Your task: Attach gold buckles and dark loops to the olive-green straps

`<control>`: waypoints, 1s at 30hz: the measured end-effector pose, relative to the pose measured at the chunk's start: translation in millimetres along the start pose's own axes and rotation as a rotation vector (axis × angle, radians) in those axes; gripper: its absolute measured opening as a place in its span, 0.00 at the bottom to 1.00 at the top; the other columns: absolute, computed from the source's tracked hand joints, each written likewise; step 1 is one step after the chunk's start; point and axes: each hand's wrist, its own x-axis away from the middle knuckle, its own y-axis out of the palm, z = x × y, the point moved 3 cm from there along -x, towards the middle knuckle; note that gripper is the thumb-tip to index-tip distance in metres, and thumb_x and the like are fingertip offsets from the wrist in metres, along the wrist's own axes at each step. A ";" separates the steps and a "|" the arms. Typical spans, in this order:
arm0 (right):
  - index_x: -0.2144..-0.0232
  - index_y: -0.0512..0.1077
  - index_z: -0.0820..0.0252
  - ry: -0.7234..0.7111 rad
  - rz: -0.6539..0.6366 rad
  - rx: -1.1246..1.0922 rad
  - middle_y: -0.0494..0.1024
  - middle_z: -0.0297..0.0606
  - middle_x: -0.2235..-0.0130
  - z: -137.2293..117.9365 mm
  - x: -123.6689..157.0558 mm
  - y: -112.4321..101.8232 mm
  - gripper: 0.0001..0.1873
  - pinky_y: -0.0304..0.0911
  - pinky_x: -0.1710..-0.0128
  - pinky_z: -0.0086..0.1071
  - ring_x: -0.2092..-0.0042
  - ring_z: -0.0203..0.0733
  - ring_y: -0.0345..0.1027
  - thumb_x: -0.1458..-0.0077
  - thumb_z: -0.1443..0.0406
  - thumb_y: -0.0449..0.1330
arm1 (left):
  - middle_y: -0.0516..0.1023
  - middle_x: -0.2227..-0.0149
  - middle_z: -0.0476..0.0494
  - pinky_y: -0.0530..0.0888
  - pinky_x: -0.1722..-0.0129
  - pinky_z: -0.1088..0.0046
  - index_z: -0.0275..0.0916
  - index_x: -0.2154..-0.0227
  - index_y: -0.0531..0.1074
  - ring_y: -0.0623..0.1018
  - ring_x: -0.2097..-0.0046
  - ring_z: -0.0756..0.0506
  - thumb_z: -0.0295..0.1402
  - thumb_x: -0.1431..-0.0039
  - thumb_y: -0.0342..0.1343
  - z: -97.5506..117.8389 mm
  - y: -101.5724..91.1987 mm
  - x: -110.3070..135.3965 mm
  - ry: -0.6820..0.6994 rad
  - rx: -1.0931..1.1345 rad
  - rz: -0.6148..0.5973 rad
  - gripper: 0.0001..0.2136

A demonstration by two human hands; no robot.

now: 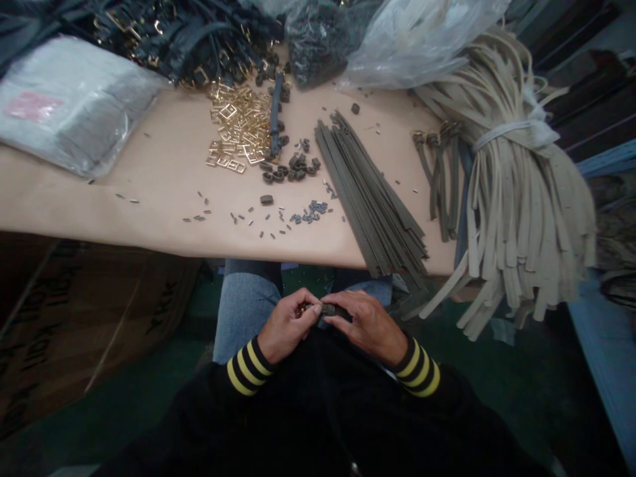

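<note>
My left hand [285,324] and my right hand [365,324] meet over my lap, both fingers closed on a short dark strap [328,309]. A small brass buckle [301,309] shows at the strap's left end, partly hidden by my left fingers. Beyond my hands, on the table, lies a pile of brass rectangular buckles [238,126]. Dark strap loops [291,171] and small metal pieces [258,218] are scattered near the table's front edge. A stack of olive perforated strips [370,195] lies to the right, out of reach of my fingers.
A tan paper-covered table [149,212] stands ahead. A large bundle of beige straps [527,185] hangs over its right edge. Plastic bags [74,106] and dark belts [189,40] lie along the back. A cardboard box [84,318] stands at the lower left.
</note>
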 end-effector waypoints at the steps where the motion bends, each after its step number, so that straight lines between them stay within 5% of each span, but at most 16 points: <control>1: 0.63 0.68 0.61 0.023 0.005 -0.003 0.76 0.39 0.64 -0.3 -0.4 0.8 0.12 0.59 0.62 0.33 0.62 0.41 0.68 0.54 0.69 0.59 | 0.57 0.85 0.58 0.55 0.85 0.81 0.34 0.74 0.63 0.58 0.84 0.57 0.36 0.50 0.49 1.3 0.2 0.5 0.013 -0.039 0.008 0.08; 11: 0.80 0.63 0.61 0.323 -0.170 -0.068 0.68 0.31 0.84 2.6 0.6 -0.5 0.10 0.53 0.78 0.25 0.79 0.34 0.63 0.52 0.61 0.57 | 0.56 0.84 0.57 0.57 0.81 0.79 0.35 0.73 0.63 0.58 0.81 0.55 0.33 0.48 0.46 1.9 3.0 2.6 0.092 -0.190 0.010 0.06; 15: 0.75 0.63 0.63 0.323 -0.246 -0.347 0.72 0.34 0.78 0.8 2.1 0.5 0.06 0.56 0.77 0.23 0.79 0.31 0.64 0.48 0.68 0.50 | 0.59 0.80 0.54 0.60 0.76 0.77 0.36 0.74 0.62 0.61 0.77 0.53 0.31 0.47 0.44 5.1 1.5 3.2 0.143 -0.348 0.033 0.05; 19: 0.76 0.63 0.64 0.291 -0.227 -0.391 0.71 0.33 0.79 -2.5 1.2 -4.7 0.05 0.54 0.76 0.23 0.77 0.30 0.61 0.50 0.71 0.49 | 0.60 0.78 0.53 0.61 0.73 0.75 0.37 0.72 0.60 0.62 0.75 0.52 0.31 0.45 0.41 7.9 0.7 5.6 0.227 -0.460 0.009 0.05; 24: 0.76 0.62 0.64 0.377 -0.329 -0.618 0.68 0.30 0.81 -0.1 1.8 -3.3 0.07 0.50 0.83 0.20 0.82 0.26 0.54 0.50 0.66 0.51 | 0.56 0.78 0.54 0.60 0.75 0.76 0.38 0.72 0.57 0.60 0.76 0.52 0.32 0.44 0.39 9.6 2.5 8.1 0.259 -0.438 -0.048 0.05; 30: 0.74 0.61 0.64 0.431 -0.422 -0.819 0.69 0.31 0.80 2.4 6.2 7.1 0.09 0.54 0.84 0.19 0.83 0.26 0.59 0.51 0.62 0.53 | 0.57 0.79 0.55 0.60 0.76 0.76 0.39 0.71 0.55 0.61 0.78 0.53 0.33 0.43 0.37 8.3 8.1 10.4 0.247 -0.430 -0.101 0.05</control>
